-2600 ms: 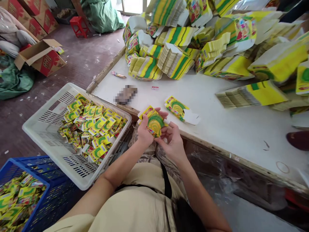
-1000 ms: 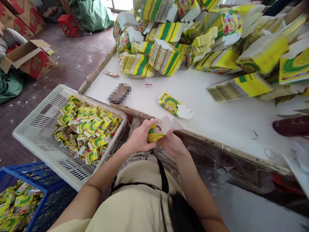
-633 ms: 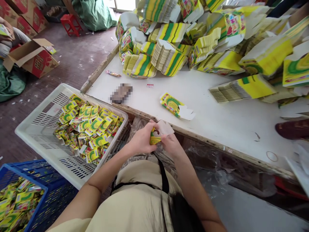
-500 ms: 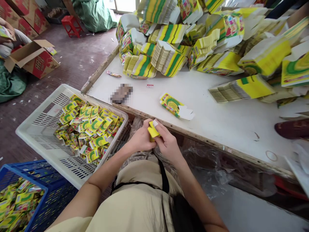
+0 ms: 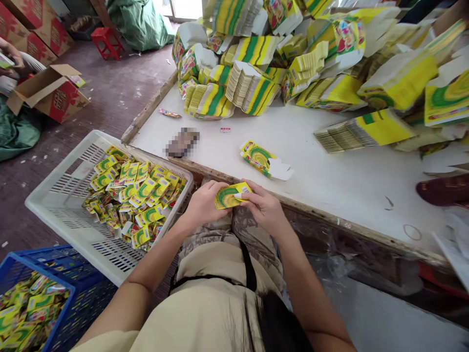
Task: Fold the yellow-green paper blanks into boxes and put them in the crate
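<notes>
Between my two hands, over my lap at the table's front edge, is a small yellow and green printed carton (image 5: pixel 227 196). My left hand (image 5: pixel 205 201) grips its left end. At the other end, the fingers and thumb of my right hand (image 5: pixel 264 208) pinch it, with something white on one fingertip. The carton's broad printed face is turned up. Just beyond my hands, an opened carton (image 5: pixel 258 157) of the same print lies on the white table (image 5: pixel 304 161), its white flaps pointing right.
A white crate (image 5: pixel 62 195) of small cartons stands at my left, above a blue crate (image 5: pixel 69 293) of more. Stacks of flat cartons (image 5: pixel 252 90) crowd the table's back. A pixelated object (image 5: pixel 182 143) lies near the edge. At far left sits another person (image 5: pixel 10 58).
The carton has turned from a narrow side to its broad printed face. My hands have moved apart along it, the right one to the right and the left one slightly left.
</notes>
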`<move>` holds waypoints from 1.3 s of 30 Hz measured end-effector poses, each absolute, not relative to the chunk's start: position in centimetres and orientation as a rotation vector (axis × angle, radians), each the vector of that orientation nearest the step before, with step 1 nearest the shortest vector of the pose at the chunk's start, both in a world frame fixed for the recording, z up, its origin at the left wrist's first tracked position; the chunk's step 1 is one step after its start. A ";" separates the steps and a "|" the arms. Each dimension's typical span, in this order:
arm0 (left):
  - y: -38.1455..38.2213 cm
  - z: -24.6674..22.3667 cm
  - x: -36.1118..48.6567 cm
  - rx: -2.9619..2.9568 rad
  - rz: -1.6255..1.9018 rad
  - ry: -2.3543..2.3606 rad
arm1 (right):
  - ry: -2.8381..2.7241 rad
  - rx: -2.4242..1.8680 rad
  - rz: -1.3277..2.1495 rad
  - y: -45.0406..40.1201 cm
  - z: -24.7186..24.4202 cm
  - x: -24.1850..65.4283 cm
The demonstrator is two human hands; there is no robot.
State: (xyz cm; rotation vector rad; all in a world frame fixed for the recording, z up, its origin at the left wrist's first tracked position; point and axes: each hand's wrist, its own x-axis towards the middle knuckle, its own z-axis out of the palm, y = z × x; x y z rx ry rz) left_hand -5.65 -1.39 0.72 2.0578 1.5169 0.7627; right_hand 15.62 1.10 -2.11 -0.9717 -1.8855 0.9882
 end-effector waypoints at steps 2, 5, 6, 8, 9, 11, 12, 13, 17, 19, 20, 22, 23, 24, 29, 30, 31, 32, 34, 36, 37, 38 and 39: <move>-0.8 1.3 -5.9 2.107 0.734 1.460 | -1.936 -0.924 1.030 1.6 -1.9 16.2; -0.2 1.6 -5.8 2.140 0.726 1.443 | -1.887 -0.953 1.022 1.7 -2.2 16.2; -0.1 1.5 -5.7 2.124 0.738 1.454 | -1.851 -0.978 1.001 1.6 -2.4 16.1; -0.3 1.2 -5.5 2.077 0.766 1.486 | -1.806 -1.011 0.992 1.4 -2.8 15.7; -0.4 1.0 -5.5 2.057 0.773 1.496 | -1.806 -1.008 1.016 1.3 -3.0 15.5; -0.7 0.6 -5.5 2.035 0.765 1.496 | -1.813 -0.980 1.087 1.1 -3.2 15.1; -0.9 0.4 -5.5 2.031 0.757 1.499 | -1.802 -0.972 1.108 1.0 -3.3 14.9; -1.0 0.3 -5.5 2.029 0.749 1.508 | -1.785 -0.976 1.110 0.8 -3.3 14.6; -1.5 0.3 -6.1 2.025 0.710 1.591 | -1.748 -1.030 1.077 0.8 -3.2 13.5; -2.0 0.7 -7.9 2.014 0.678 1.666 | -1.742 -1.059 1.071 1.7 -3.1 13.6; -2.4 1.0 -9.4 2.005 0.647 1.733 | -1.727 -1.102 1.020 2.5 -3.1 14.0; -3.4 1.8 -13.3 1.976 0.537 1.955 | -1.692 -1.259 0.803 4.7 -3.2 15.3; -4.0 2.2 -15.5 1.968 0.446 2.084 | -1.678 -1.360 0.656 5.9 -3.3 16.1; -4.5 2.5 -17.7 1.957 0.342 2.225 | -1.694 -1.474 0.539 7.2 -3.5 16.8; -6.2 2.0 -22.6 1.833 0.314 2.453 | -1.905 -1.752 0.373 10.5 -4.8 18.1; -6.2 1.5 -22.0 1.845 0.379 2.367 | -1.928 -1.749 0.367 10.6 -5.0 17.9; -6.0 1.1 -21.1 1.859 0.448 2.265 | -1.939 -1.749 0.359 10.5 -5.1 17.7; -5.7 0.7 -19.8 1.871 0.511 2.155 | -1.942 -1.754 0.349 10.4 -5.1 17.5; -4.8 0.1 -17.0 1.894 0.596 1.934 | -1.944 -1.762 0.310 10.1 -5.1 17.2; -3.6 -0.1 -14.5 1.917 0.629 1.747 | -1.953 -1.766 0.269 10.0 -5.0 17.0; -3.1 -0.1 -13.4 1.926 0.634 1.672 | -1.961 -1.771 0.261 10.1 -4.9 16.9; -2.7 -0.1 -12.5 1.935 0.635 1.612 | -1.972 -1.778 0.263 10.2 -4.9 16.9; -2.3 -0.1 -11.8 1.941 0.637 1.563 | -1.984 -1.786 0.272 10.3 -4.9 16.9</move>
